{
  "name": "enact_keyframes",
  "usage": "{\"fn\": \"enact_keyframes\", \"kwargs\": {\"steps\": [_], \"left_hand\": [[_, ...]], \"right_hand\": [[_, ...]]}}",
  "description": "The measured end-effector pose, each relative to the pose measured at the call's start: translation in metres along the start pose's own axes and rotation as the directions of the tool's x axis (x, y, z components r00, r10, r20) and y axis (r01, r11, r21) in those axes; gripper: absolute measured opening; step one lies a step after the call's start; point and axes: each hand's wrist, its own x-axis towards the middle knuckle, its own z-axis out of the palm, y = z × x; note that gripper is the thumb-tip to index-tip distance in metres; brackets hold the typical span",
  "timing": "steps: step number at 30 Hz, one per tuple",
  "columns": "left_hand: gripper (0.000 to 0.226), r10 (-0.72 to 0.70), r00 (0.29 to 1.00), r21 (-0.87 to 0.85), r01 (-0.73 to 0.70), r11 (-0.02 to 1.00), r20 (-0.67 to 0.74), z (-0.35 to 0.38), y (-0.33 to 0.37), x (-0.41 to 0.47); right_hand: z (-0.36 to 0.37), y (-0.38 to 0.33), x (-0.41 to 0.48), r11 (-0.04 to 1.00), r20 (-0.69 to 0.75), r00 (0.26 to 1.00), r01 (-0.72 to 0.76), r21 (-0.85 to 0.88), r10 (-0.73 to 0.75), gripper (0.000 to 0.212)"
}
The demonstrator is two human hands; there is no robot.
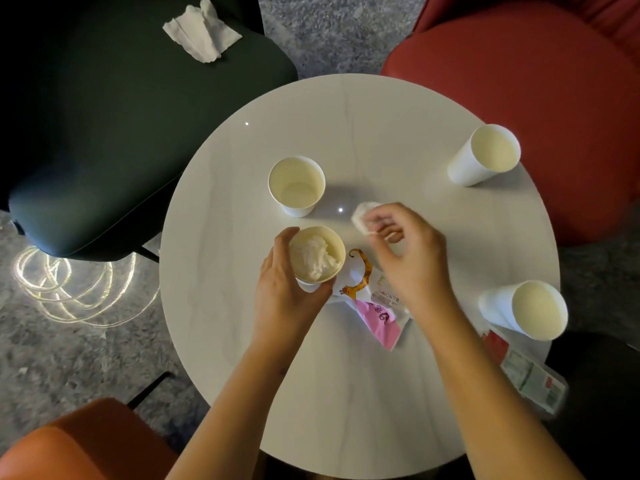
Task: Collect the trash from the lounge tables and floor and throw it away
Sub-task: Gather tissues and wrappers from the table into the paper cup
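Centre of frame: your left hand (280, 282) grasps a white paper cup (323, 277), fingers and thumb curled round its wall. The cup stands upright, its cream interior stuffed with crumpled tissue (313, 259). Just to the right, your right hand (412, 258), motion-blurred, pinches a small white tissue wad (362, 216) at the fingertips, above the round white table (346, 375).

Under and between the hands lie a white wrapper (356, 275) printed with an orange animal figure and a pink wrapper (379, 323); their print is too small to read.

Three empty cups share the tabletop: one (297, 185) upright above the held cup, one (485, 155) at upper right, one (526, 310) at right. A red-and-green packet (530, 375) lies at the table's lower right edge, its label illegible.

Upper left: a flat white napkin (202, 29) rests on the dark chair (121, 133).
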Motion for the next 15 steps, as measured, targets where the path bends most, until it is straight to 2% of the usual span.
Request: {"fn": "enact_keyframes", "kwargs": {"steps": [4, 8, 10, 12, 15], "left_hand": [[0.063, 0.018, 1.0, -0.034, -0.018, 0.999, 0.004, -0.002, 0.001, -0.003], [0.064, 0.015, 1.0, -0.028, -0.015, 1.0, 0.002, -0.006, -0.003, -0.007], [0.065, -0.001, 1.0, -0.035, 0.001, 0.999, 0.008, -0.007, -0.006, -0.01], [0.066, -0.008, 1.0, -0.029, 0.008, 1.0, 0.014, -0.008, -0.008, -0.012], [0.063, -0.013, 1.0, 0.008, 0.013, 1.0, 0.018, -0.009, -0.01, -0.013]], "right_hand": [[0.02, -0.027, -0.021, 0.982, 0.149, 0.974, 0.181, -0.056, -0.171, 0.022], [0.032, -0.028, -0.028, 0.987, 0.239, 0.962, 0.148, -0.067, -0.128, 0.025], [0.035, -0.026, -0.03, 0.978, 0.259, 0.959, 0.155, -0.143, -0.114, 0.02], [0.036, -0.024, -0.032, 0.938, 0.283, 0.945, 0.239, -0.25, -0.165, 0.01], [0.037, -0.027, -0.034, 0.897, 0.403, 0.9, 0.305, -0.319, -0.162, 0.03]]}}
